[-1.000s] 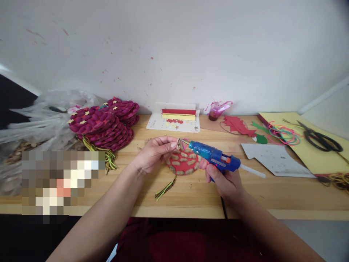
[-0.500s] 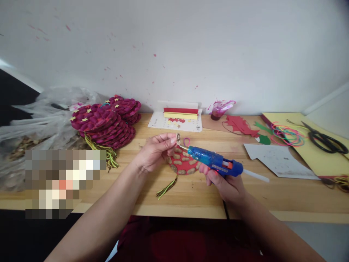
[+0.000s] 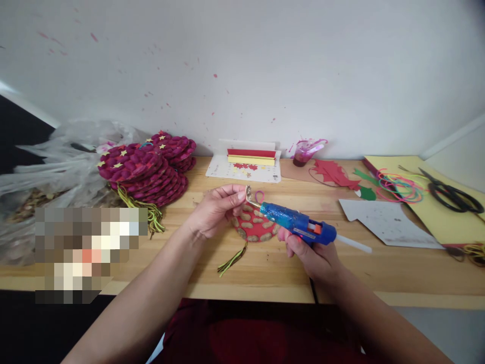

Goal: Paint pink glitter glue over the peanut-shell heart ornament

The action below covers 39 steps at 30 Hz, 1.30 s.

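Note:
Between the thumb and fingers of my left hand [image 3: 223, 210] is a peanut shell [image 3: 248, 192], held up over the table. My right hand [image 3: 312, 255] is wrapped round a blue hot glue gun [image 3: 290, 220], with a white glue stick [image 3: 354, 243] poking out of its back end. The gun's metal nozzle points left and meets, or nearly meets, the shell's lower edge. Below both hands lies a red disc [image 3: 253, 230] covered with peanut shells, partly hidden by the hands and gun. A yellow-green and dark tassel [image 3: 232, 261] hangs off its near side.
Stacked purple discs with stars [image 3: 142, 169] and a plastic bag [image 3: 28, 187] sit left. Behind are a white card with paper cutouts [image 3: 242, 172] and a cup of purple-red liquid [image 3: 301, 157]. Black scissors [image 3: 452, 194], coloured cords [image 3: 399, 184] and paper sheets [image 3: 390, 225] lie right.
The glue gun has shifted very slightly left and up, its nozzle now at the shell's lower edge. The shell in my left hand has turned a little.

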### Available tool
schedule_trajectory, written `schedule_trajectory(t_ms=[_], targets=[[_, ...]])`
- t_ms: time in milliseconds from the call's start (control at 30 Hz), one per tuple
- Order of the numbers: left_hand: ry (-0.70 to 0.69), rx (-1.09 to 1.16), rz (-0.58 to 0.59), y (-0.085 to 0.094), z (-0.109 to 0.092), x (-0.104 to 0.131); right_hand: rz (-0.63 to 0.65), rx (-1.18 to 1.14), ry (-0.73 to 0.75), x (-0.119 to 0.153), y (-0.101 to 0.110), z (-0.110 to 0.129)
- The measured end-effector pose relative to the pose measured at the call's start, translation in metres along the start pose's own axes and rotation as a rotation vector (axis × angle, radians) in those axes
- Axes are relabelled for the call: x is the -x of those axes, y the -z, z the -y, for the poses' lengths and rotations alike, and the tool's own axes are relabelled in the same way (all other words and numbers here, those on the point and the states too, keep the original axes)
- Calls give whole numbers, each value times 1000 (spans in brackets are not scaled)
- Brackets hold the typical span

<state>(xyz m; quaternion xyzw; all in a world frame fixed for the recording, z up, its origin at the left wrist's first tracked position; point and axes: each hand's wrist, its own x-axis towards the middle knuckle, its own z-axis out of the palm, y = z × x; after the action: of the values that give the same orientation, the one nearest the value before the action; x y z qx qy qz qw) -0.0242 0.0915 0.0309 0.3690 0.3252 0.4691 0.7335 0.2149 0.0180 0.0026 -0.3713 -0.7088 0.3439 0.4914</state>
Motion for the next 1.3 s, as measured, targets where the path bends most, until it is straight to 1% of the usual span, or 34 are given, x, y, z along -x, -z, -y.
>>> schedule_trajectory(t_ms=[300,467,867,1000,1067,1133,1200,1300], targets=[[-2,3,10,1,0,0,7,33,5,2,2,-3],[-12,12,6,2,1,-1,-13,1,-12,2,1,-4],[12,6,11,0,0,1,-31,-1,-51,-2,-1,2],[15,5,23,0,0,1,-27,-2,-88,-2,-1,1],[1,-13,25,0,-1,1,-62,-20,-130,-2,-1,1],[-26,-69,19,0,-3,3,-139,-57,-192,-5,-2,1],[-59,-186,28,-1,-6,7,-233,-113,-266,-9,-4,1],[-103,-505,118,-5,-9,14,-308,-194,-369,-16,-6,0]])
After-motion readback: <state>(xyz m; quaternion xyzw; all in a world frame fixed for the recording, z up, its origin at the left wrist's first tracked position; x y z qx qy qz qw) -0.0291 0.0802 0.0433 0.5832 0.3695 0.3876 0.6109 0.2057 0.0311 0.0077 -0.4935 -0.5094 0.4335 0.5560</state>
